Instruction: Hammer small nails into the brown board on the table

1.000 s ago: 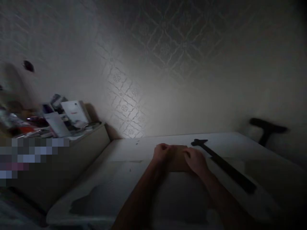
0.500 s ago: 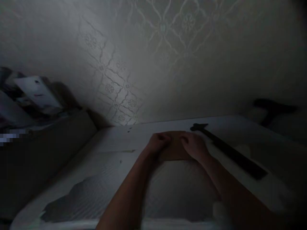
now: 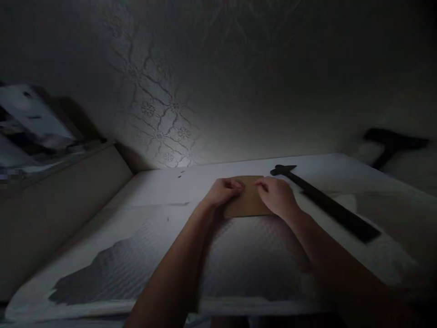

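A small flat brown piece of cardboard lies on a white table in dim light. My left hand rests on its left part with the fingers curled over the far edge. On the right part sits my right hand, fingers bent down onto the board. Both hands press or grip the cardboard; the exact hold is hard to make out in the dark.
A long dark hammer-like tool lies on the table just right of my right hand. A patterned wall stands behind. A lower cabinet with papers is at the left. A dark object sits far right.
The view has tilted down and moved closer, so the table fills more of the picture. Both hands stay on the cardboard with little visible shift.
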The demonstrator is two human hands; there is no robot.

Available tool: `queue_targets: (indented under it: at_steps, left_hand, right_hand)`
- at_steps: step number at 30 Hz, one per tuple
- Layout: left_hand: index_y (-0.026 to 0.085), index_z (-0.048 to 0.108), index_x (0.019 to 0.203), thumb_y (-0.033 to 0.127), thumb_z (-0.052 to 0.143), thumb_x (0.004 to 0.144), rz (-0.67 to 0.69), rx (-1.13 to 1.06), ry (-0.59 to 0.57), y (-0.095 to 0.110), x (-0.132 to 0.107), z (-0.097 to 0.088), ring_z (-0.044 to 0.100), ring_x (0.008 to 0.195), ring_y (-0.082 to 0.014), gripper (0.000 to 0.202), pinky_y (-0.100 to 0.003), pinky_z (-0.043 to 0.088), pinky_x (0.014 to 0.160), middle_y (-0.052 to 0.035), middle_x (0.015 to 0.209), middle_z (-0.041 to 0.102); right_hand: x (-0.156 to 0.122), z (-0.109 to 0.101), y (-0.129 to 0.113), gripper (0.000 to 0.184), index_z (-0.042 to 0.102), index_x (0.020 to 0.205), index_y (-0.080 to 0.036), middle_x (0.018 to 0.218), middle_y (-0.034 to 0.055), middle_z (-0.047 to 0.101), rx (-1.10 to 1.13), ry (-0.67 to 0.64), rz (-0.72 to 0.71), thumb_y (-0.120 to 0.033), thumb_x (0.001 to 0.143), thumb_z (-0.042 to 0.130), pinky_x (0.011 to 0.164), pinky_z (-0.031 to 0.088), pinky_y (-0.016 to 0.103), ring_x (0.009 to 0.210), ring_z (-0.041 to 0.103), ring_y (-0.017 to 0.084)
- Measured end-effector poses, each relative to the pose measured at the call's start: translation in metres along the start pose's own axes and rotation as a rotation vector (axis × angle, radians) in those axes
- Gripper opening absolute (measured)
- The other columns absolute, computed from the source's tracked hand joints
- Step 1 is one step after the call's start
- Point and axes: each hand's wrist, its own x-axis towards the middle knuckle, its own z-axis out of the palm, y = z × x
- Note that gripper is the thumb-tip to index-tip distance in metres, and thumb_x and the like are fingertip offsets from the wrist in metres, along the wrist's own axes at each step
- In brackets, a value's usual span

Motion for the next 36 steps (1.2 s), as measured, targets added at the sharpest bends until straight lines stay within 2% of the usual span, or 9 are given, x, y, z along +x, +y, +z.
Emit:
queue_targets:
  at_steps: [4,27,36]
  left_hand:
    - [0.011,0.066,0.066,0.012,0.069,0.06,-0.032,-0.006,-0.001,0.0008,0.0017,-0.0002,0.055,0.061,-0.0098,0.006,-0.022,0.046,0.064,-0.0025,0.067,0.065]
    - [0.012,0.068,0.063,0.012,0.066,0.06,-0.029,0.088,0.051,0.0025,-0.0001,0.002,0.053,0.061,-0.01,0.004,-0.023,0.045,0.066,-0.0015,0.066,0.064]
    - [0.014,0.068,0.06,0.012,0.067,0.06,-0.031,0.093,0.061,0.0031,0.0003,0.0032,0.056,0.064,-0.0114,0.002,-0.023,0.044,0.069,-0.0017,0.068,0.065]
  right_hand:
    - [-0.0003,-0.001,-0.0012,0.027,0.073,0.09,-0.019,0.092,0.0058,0.074,-0.006,0.007,0.001,-0.015,0.081,0.047,0.074,0.048,0.03,0.08,0.066,0.02]
    - [-0.0026,-0.0006,0.0,0.027,0.072,0.089,-0.021,0.092,0.0057,0.073,0.002,0.004,0.004,-0.016,0.081,0.047,0.076,0.048,0.031,0.083,0.066,0.021]
    - [-0.0027,-0.003,-0.0017,0.027,0.072,0.091,-0.019,0.094,0.007,0.073,-0.008,-0.044,0.027,-0.016,0.082,0.047,0.077,0.048,0.031,0.085,0.066,0.021]
